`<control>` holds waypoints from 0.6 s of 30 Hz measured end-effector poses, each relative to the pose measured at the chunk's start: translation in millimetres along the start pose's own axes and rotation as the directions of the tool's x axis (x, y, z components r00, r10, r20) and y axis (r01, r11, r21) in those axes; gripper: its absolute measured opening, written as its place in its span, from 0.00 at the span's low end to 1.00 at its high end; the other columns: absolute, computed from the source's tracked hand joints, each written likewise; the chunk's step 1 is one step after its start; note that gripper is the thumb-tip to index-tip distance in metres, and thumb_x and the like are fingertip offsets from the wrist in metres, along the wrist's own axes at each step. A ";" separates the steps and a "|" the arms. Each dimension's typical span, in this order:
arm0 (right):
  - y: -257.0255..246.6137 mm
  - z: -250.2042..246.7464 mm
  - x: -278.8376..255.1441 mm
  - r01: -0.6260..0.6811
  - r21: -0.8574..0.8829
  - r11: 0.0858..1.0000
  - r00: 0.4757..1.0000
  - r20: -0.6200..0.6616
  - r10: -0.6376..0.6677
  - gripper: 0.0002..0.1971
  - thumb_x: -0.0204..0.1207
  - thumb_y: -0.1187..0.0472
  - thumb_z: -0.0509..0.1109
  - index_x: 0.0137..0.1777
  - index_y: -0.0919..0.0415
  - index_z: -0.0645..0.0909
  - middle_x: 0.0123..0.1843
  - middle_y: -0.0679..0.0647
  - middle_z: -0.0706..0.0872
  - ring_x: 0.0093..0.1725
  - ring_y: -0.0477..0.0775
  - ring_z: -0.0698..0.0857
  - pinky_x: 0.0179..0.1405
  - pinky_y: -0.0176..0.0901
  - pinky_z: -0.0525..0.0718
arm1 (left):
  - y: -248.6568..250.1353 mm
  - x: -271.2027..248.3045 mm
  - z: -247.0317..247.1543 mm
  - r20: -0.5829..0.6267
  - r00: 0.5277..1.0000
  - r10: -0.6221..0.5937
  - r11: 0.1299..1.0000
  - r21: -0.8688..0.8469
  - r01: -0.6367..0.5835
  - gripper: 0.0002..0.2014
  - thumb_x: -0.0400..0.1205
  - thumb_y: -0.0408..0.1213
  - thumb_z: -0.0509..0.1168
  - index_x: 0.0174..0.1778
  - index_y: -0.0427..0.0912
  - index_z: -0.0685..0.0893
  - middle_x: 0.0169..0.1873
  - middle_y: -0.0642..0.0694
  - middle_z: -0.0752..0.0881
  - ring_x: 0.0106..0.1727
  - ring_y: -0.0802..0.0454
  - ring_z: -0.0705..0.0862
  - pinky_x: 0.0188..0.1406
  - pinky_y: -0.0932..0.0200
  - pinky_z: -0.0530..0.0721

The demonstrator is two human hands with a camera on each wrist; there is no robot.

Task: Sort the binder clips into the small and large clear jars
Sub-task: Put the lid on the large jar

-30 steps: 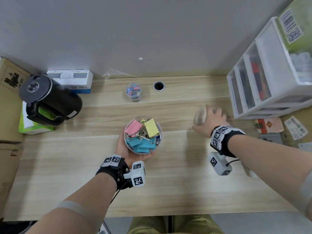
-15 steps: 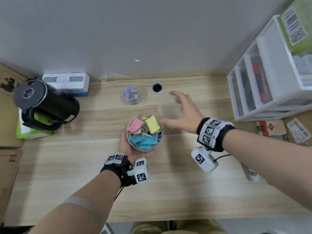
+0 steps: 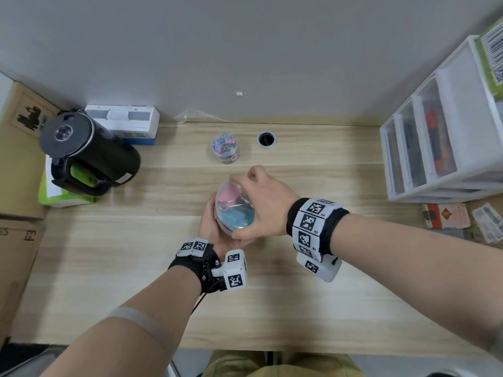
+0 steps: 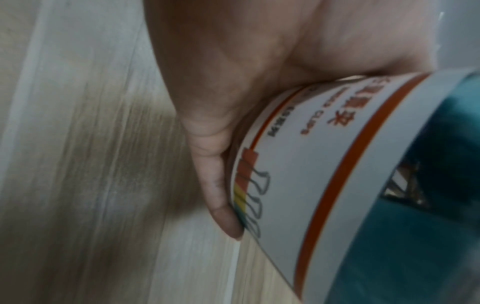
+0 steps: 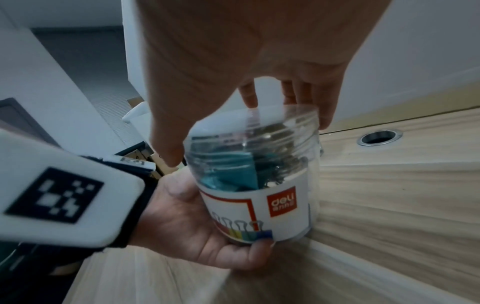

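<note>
The large clear jar (image 3: 234,213) holds pink, blue and other big binder clips. My left hand (image 3: 213,229) grips it from the near side, fingers curled round its labelled wall (image 4: 324,164), just above the desk. My right hand (image 3: 255,202) comes from the right and holds the clear lid (image 5: 259,127) on the jar's mouth, thumb (image 5: 166,144) on the near side and fingers (image 5: 249,96) on the far side. The small clear jar (image 3: 224,147), full of little coloured clips, stands alone at the back of the desk.
A black kettle (image 3: 87,153) lies on a green box at the left, a white box (image 3: 122,123) behind it. A white drawer unit (image 3: 441,148) stands at the right, with cards (image 3: 446,219) beside it. A cable hole (image 3: 266,139) is near the small jar.
My right hand took the clear lid from the desk at the right, carried it left and set it over the large jar. The left hand kept holding the jar.
</note>
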State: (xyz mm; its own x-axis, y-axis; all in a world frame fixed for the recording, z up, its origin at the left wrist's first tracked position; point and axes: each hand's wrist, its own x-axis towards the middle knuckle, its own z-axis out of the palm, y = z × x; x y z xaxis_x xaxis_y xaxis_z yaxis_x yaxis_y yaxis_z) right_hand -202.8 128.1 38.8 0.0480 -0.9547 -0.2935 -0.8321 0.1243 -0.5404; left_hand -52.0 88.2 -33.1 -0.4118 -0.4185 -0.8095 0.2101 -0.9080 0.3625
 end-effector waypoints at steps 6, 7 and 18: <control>-4.5 4.1 -1.5 -0.023 -0.071 0.997 0.999 -0.026 0.021 0.56 0.52 0.24 0.76 0.79 0.44 0.57 0.65 0.58 0.67 0.56 0.62 0.80 0.55 0.53 0.85 | 7.8 -7.0 0.6 0.096 0.991 -0.094 0.991 -0.089 0.103 0.29 0.84 0.64 0.60 0.56 0.42 0.95 0.68 0.38 0.88 0.70 0.37 0.85 0.81 0.34 0.69; -4.2 5.6 -2.0 -0.040 -0.087 0.995 0.999 -0.027 0.038 0.57 0.52 0.23 0.73 0.80 0.42 0.55 0.64 0.59 0.67 0.56 0.63 0.80 0.55 0.54 0.86 | 9.8 -7.5 -0.5 0.085 0.990 -0.113 0.989 -0.090 0.121 0.31 0.82 0.66 0.61 0.61 0.43 0.94 0.68 0.37 0.89 0.70 0.35 0.86 0.80 0.34 0.71; -11.1 5.0 4.2 -0.289 -0.021 0.957 0.957 0.030 0.289 0.55 0.56 0.19 0.65 0.80 0.41 0.50 0.59 0.59 0.70 0.46 0.63 0.82 0.46 0.49 0.83 | 3.6 -0.4 -1.0 0.043 0.996 -0.074 0.996 0.045 0.072 0.34 0.81 0.69 0.58 0.69 0.45 0.87 0.64 0.37 0.91 0.69 0.37 0.86 0.74 0.34 0.79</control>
State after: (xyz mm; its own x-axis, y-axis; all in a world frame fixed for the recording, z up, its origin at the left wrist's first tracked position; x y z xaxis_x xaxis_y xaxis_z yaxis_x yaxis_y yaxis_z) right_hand -190.6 124.1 39.7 -0.1782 -0.8693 -0.4611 -0.8218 0.3892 -0.4162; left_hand -50.2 85.1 -31.9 -0.4636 -0.3503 -0.8138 0.1396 -0.9359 0.3234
